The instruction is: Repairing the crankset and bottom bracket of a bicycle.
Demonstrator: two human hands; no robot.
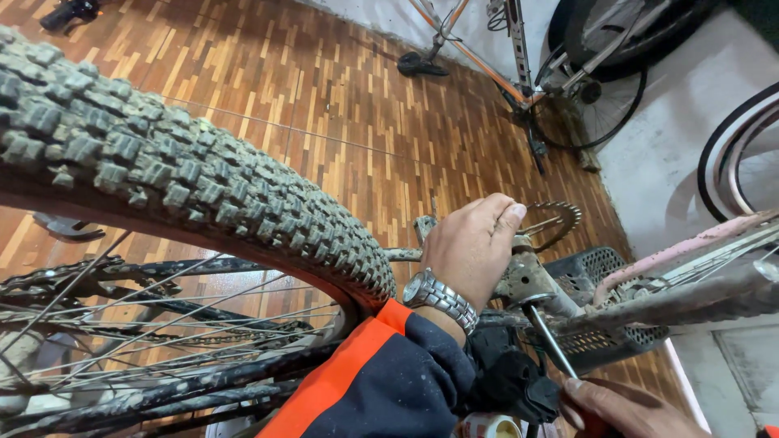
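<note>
A muddy bicycle lies before me, its knobby rear tyre [187, 174] filling the left of the head view. My left hand [471, 243], with a metal wristwatch and an orange-and-navy sleeve, rests closed over the dirty bottom bracket area [527, 276] next to the toothed chainring [556, 219]. My right hand [625, 410], at the bottom right, grips a screwdriver [552, 341] whose metal shaft points up into the bracket.
Wood-patterned floor [324, 105] stretches behind. Another bicycle frame and wheel [584, 89] stand at the back right, and a white-rimmed wheel [734, 154] leans at the right edge. A dark plastic basket [600, 268] lies under the frame. Spokes and chain [122, 316] fill the lower left.
</note>
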